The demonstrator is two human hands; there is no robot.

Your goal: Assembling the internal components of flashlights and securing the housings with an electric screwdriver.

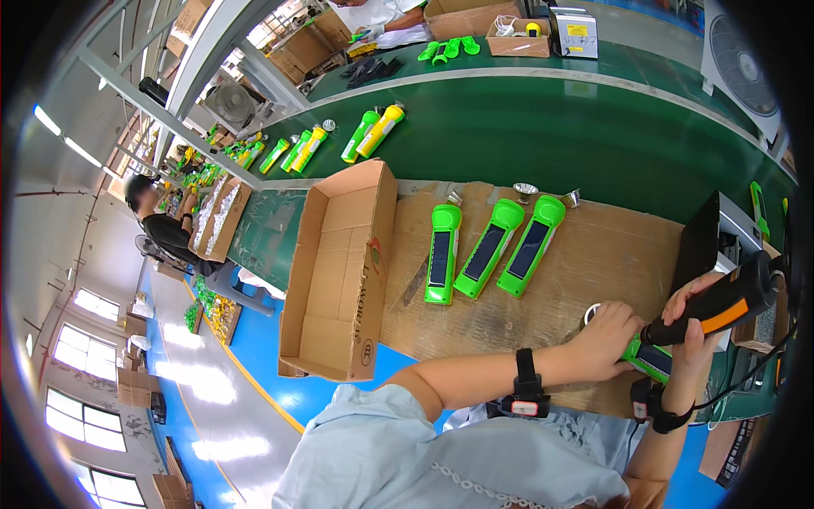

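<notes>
The left hand pins a green torch to the tabletop while the right hand grips a driver on it, mid-fastening, with three torches lying beyond the hands.

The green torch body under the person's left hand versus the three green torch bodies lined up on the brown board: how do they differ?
The green torch body under the left hand is gripped and mostly hidden, only a green stretch with a dark panel showing; the three green torch bodies on the brown board lie untouched and fully visible. The held one meets the black-and-orange power screwdriver in the right hand; the three have no tool on them. All share bright green shells with dark panels.
</notes>
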